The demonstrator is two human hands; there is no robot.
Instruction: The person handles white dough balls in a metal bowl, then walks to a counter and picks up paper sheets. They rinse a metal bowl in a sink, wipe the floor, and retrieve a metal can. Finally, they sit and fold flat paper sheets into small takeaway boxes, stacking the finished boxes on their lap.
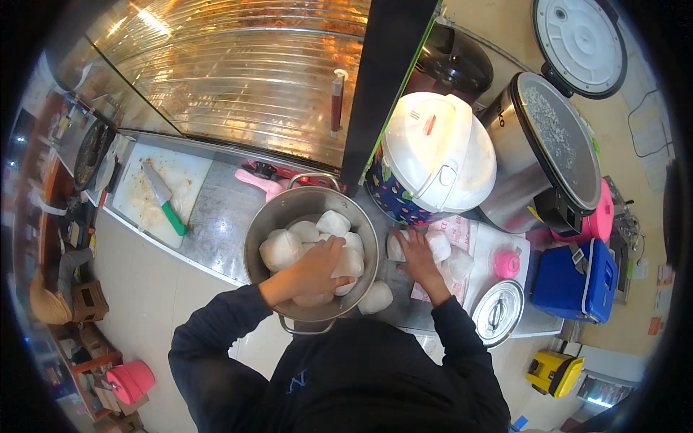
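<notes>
Person stands at a steel counter (216, 216), seen from above; left hand (314, 270) is down inside a large steel pot (254, 231), fingers curled over one white bagged portion (348, 263) near the pot's right wall; grip looks closed on it, though the fingertips are hidden beneath the bag. More white bagged portions (281, 249) fill the pot, touching one another; one loose portion (376, 296) lies on the counter just outside the rim. Right hand (417, 254) rests flat, fingers spread, on a small heap of bags (439, 247) to the right of the pot; it presses rather than clamps.

Judgement on doing it well: lift the bag from under its bulk, not by the thin film; clear the rim before swinging sideways; keep the right hand steadying the heap so nothing slides off the edge.

Nearby: white-lidded rice cooker (433, 155) behind the heap; an open cooker (548, 144) further right; cleaver (162, 196) on a cutting board (184, 177), well apart to the left.
</notes>
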